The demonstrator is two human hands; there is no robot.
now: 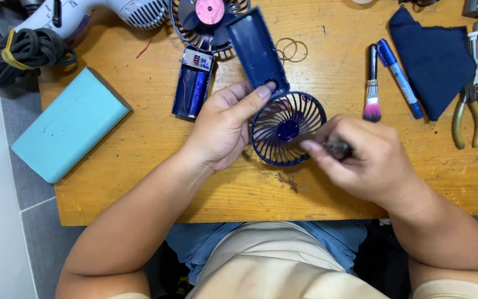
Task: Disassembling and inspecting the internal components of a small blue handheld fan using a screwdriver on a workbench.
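Head view: left hand (222, 130) grips navy fan shell (275, 91); right hand (369, 160) pinches small tool (336, 148).

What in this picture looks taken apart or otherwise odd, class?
The small navy fan is in pieces: the left hand holds its front shell with grille, while the back half lies on the wooden table with battery and wiring exposed.

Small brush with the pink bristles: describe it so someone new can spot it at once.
Start at the wooden table and go to its right half, just left of the folded dark blue cloth. There, the small black-handled brush lies beside a blue marker pen, above the right hand. Its fanned pink bristle tip sets it apart: the pen is all blue with no bristles.
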